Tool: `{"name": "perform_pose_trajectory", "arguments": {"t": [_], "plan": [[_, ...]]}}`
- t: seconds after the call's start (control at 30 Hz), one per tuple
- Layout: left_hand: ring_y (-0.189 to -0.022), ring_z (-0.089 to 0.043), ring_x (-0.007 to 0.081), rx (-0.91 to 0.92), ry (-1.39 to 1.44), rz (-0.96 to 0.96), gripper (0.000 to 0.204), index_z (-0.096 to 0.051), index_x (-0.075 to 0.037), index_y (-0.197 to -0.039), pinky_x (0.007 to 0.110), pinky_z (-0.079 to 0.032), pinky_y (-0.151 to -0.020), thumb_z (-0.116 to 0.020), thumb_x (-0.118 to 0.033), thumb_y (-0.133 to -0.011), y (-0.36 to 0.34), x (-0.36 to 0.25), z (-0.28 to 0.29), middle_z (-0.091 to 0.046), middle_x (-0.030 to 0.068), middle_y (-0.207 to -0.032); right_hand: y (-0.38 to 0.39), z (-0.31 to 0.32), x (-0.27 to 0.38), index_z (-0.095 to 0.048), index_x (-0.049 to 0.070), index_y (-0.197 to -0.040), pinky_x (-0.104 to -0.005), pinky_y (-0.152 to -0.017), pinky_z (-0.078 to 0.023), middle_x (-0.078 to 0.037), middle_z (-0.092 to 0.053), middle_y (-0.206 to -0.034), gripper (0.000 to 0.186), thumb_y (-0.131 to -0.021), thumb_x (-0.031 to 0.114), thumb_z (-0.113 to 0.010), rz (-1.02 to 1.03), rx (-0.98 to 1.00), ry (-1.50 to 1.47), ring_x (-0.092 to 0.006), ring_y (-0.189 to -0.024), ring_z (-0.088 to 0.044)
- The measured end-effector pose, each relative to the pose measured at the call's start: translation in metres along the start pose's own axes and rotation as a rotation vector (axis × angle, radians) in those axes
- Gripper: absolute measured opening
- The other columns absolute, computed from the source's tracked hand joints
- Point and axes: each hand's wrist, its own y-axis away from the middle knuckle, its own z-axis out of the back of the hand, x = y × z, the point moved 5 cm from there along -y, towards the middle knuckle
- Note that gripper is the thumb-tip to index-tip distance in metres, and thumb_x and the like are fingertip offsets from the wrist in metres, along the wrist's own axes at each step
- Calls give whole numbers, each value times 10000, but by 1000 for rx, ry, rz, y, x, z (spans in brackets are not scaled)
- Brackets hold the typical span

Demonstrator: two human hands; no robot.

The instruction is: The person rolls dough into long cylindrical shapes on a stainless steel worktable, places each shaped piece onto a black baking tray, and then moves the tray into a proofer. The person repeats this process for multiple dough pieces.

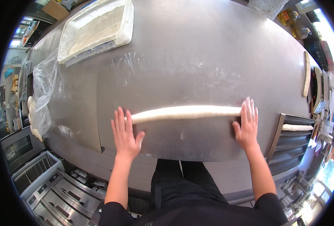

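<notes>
A long pale rope of dough [185,112] lies crosswise on the steel worktable [174,56], thicker in the middle and thinner toward both ends. My left hand [125,135] lies over its left end, palm down, fingers stretched out and thumb apart. Over the right end is my right hand [247,128], also flat with the fingers pointing away from me. Neither hand grips the dough; both tips of the rope are partly hidden under the fingers. White flour smears mark the steel beyond the rope.
A white tub [127,24] holding flour stands at the far left. Clear plastic sheeting [44,90] lies by several dough pieces [33,116] at the left edge. On the right, a ridged baking tray [287,148] bears one dough stick [297,128]; another dough strip [307,75] lies farther back.
</notes>
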Motion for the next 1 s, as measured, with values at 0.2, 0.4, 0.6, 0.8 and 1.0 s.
{"name": "perform_pose_trajectory", "arguments": {"t": [0.2,0.4,0.6,0.8,1.0], "plan": [[-1809,-91,486,31,27,-126,1041,-296,-51,-1856,672,-19,-1433,-768,-503,-1046,85,-79,-14,-194,294,-1929,96,10,84,-357,-108,-1770,-759,-1380,-151,-363,-332,-1852,1038,-960,329,-837,25,13,-109,-555,-1742,-283],[-1755,-332,393,-24,133,-460,761,-342,-73,-1816,527,-280,-1426,-541,-344,-1134,-2,-186,-56,-343,183,-1906,20,-36,228,-616,-32,-1629,-681,-1393,-269,-338,-525,-1737,873,-916,412,-855,356,152,-496,-530,-1674,-438],[-1717,-376,484,-184,9,-324,790,-491,66,-1711,601,-295,-1405,-611,-335,-1042,-111,-152,-42,-403,334,-1827,-103,-35,178,-445,-67,-1738,-636,-1372,-314,-340,-428,-1801,903,-1059,466,-710,215,-73,-242,-519,-1678,-408],[-1730,-269,599,130,124,-310,980,-483,-74,-1767,710,-277,-1366,-831,-513,-963,38,-157,-35,-291,336,-1882,44,-26,175,-539,-31,-1689,-607,-1351,-359,-288,-486,-1795,938,-962,486,-829,142,151,-177,-461,-1686,-449],[-1730,-213,634,56,-3,-210,1018,-404,-182,-1834,801,-196,-1342,-681,-744,-1031,3,-135,-42,-234,403,-1868,16,-38,146,-489,-43,-1731,-672,-1357,-300,-326,-443,-1811,909,-1045,507,-719,36,53,-106,-520,-1690,-414]]}}
